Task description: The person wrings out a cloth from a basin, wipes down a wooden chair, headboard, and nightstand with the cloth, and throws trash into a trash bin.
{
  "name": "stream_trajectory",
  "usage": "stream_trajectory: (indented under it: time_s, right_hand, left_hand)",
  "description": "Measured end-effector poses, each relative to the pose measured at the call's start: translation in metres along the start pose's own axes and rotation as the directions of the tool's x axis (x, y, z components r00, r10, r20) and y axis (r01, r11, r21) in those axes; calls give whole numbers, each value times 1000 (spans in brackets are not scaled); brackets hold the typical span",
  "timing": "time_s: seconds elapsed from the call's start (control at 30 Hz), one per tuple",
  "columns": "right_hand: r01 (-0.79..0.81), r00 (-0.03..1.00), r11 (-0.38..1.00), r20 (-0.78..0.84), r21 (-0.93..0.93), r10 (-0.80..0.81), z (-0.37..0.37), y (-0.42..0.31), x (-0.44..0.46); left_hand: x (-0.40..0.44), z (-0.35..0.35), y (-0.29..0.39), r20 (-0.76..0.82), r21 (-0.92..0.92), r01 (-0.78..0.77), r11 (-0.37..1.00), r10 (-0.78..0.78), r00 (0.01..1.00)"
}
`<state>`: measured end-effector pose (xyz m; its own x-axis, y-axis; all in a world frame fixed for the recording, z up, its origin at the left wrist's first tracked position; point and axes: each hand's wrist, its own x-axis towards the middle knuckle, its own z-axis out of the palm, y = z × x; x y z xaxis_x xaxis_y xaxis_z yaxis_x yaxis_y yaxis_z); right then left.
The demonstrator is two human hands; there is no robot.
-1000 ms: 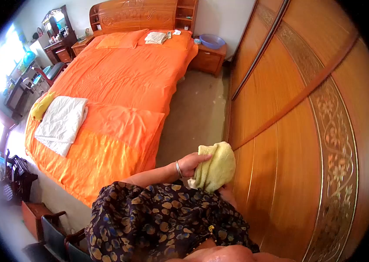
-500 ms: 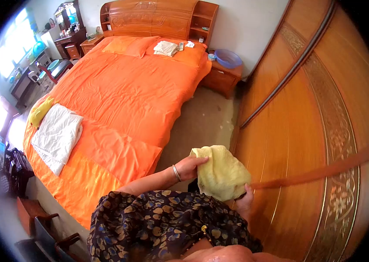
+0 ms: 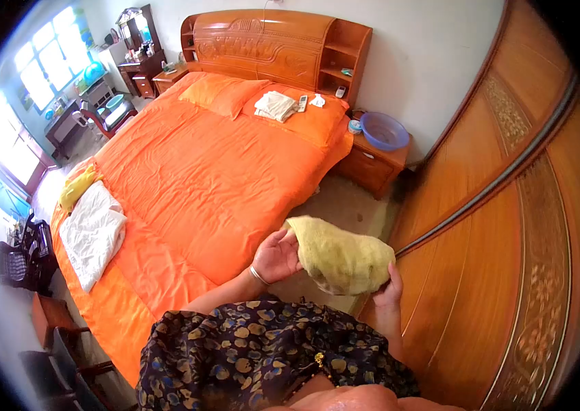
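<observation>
Where the dark patterned garment (image 3: 269, 342) fills the nearest part of the view, the person's two forearms reach out past it with a yellow cloth (image 3: 345, 260) between the hands. The left hand (image 3: 278, 257), with a silver bangle (image 3: 258, 276) at its wrist, is spread with the palm showing, and its fingers meet the cloth's left edge without closing into a fist; how far they run behind the fabric cannot be told. The right hand (image 3: 390, 288) grips the opposite edge, thumb against the near face, its other fingers largely hidden. The cloth hangs in the air, clear of the wooden wardrobe (image 3: 454, 274) on the right and the orange-covered bed (image 3: 201, 178) on the left. A white cloth (image 3: 94, 233) lies on the bed, just beside a yellow item (image 3: 79, 186). Farther off, a blue basin (image 3: 386, 144) sits on a nightstand (image 3: 367, 171) near the carved headboard (image 3: 262, 48).
</observation>
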<state>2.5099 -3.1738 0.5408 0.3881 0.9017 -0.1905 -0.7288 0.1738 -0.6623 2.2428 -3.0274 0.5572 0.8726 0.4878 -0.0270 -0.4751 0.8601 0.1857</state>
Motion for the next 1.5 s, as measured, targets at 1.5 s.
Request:
stream_trajectory:
  time_s: [1.5]
  right_hand:
    - [418, 697, 424, 583, -803, 418, 112, -238, 845]
  left_hand:
    - [747, -103, 326, 193, 90, -162, 983, 143, 971]
